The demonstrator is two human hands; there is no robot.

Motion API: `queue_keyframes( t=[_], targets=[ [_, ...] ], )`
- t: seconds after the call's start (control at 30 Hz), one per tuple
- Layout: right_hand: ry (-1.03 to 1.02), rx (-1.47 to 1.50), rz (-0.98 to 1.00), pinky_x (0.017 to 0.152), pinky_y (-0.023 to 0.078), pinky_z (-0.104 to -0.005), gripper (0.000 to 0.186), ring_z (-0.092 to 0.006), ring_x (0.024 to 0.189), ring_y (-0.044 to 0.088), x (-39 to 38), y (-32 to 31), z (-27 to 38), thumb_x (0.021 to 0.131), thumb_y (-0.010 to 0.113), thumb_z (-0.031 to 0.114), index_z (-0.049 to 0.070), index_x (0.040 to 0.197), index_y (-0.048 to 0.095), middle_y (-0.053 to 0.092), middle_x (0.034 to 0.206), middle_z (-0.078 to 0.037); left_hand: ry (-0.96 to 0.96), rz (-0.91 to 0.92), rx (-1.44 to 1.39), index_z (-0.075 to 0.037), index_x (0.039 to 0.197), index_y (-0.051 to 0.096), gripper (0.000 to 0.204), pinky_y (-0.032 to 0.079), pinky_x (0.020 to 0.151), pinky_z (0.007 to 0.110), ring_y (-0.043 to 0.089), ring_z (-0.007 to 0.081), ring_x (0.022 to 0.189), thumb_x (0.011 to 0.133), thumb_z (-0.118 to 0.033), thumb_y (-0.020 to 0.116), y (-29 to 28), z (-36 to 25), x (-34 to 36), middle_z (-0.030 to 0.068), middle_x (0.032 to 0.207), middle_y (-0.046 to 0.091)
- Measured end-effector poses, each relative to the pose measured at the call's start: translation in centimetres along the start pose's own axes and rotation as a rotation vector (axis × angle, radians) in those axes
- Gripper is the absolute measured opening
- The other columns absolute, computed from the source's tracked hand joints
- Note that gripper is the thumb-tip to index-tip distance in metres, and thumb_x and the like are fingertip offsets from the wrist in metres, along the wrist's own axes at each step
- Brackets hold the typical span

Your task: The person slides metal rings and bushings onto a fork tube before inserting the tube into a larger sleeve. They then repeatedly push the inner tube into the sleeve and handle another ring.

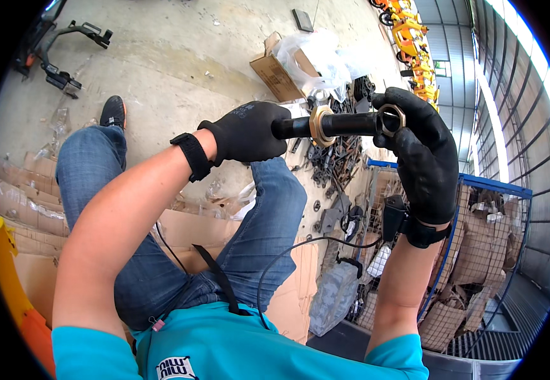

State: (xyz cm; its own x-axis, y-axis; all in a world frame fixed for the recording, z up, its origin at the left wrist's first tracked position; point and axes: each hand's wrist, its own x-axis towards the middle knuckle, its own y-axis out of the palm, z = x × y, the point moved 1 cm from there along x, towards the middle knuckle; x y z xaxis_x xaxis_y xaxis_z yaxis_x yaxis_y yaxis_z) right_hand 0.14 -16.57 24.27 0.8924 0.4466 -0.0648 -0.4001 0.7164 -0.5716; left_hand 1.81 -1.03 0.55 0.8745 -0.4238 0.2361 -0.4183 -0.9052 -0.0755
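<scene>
Both my hands wear black gloves and are raised in front of my chest. My left hand (249, 132) is closed round the left end of a black metal tube (354, 123), which lies almost level. A brass-coloured hex nut (320, 125) sits round the tube, a little right of that fist. At the tube's right end, my right hand (428, 161) pinches a second, ring-like hex nut (401, 118) between thumb and fingers. This nut's opening is turned partly toward me. Whether it touches the tube end, I cannot tell.
Behind the tube lies a heap of dark metal parts (335, 164). An open cardboard box (281, 75) with a clear plastic bag (322, 60) stands beyond. Right is a blue-framed mesh cage (477, 253) holding cardboard. A black metal frame (50, 63) lies far left; flattened cardboard (192, 225) lies beneath me.
</scene>
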Motion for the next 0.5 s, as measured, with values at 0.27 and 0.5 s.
queue_keyframes(
  t=[0.27, 0.5],
  targets=[
    [-0.035, -0.079, 0.024, 0.097, 0.051, -0.0333, 0.042, -0.0195, 0.11, 0.064, -0.1, 0.0, 0.4, 0.091, 0.065, 0.01, -0.004, 0.131, 0.062, 0.068, 0.122, -0.013, -0.02, 0.024, -0.041, -0.003, 0.081, 0.06, 0.014, 0.05, 0.069, 0.042, 0.065, 0.0348, 0.072, 0.072, -0.012, 0.065, 0.1, 0.3, 0.1, 0.0172, 0.074, 0.065],
    [-0.034, -0.194, 0.011, 0.092, 0.053, -0.0316, 0.041, -0.0181, 0.109, 0.065, -0.4, 1.0, 1.3, 0.091, 0.065, 0.003, -0.003, 0.131, 0.061, 0.068, 0.124, -0.012, -0.036, 0.001, 0.004, -0.002, 0.082, 0.06, 0.017, 0.05, 0.068, 0.043, 0.064, 0.0338, 0.07, 0.073, -0.014, 0.066, -0.2, -0.5, -0.3, 0.0172, 0.076, 0.065]
  ],
)
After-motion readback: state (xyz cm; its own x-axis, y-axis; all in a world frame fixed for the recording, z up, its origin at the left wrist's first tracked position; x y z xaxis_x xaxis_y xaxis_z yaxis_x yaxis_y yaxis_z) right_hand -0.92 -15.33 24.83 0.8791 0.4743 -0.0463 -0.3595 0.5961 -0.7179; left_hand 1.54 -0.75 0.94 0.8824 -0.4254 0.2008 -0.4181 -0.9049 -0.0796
